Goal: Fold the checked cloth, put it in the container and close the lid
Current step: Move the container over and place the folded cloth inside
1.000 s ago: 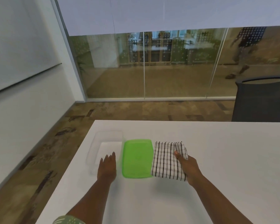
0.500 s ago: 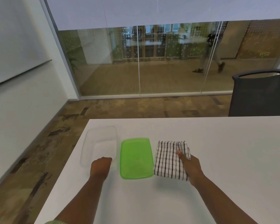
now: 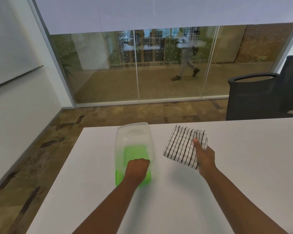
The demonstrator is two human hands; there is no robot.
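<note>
Head view: a smooth white desk fills the lower frame, its near edge cut off by the bottom of the picture. Near the desk's far left corner sits the container, a clear, thin-walled plastic box with rounded corners, long side running away from the camera. It stands on top of the lid, a flat bright green plastic sheet seen through the clear floor and sticking out at the near end. The far part of the lid is hazy through the plastic, so its far edge is hard to make out.

The left hand is curled into a fist over the container's near rim; its fingers are tucked out of sight, so the grip itself cannot be seen, but they close on that rim.

Just right of the container, apart from it, lies the cloth, soft woven white fabric with thin dark stripes and checks, folded into a rough rectangle turned slightly askew, with 1 bunched thick fold at its far right corner. The right hand holds its near right edge, thumb pressed flat on top, the other fingers hidden beneath the fabric.
</note>
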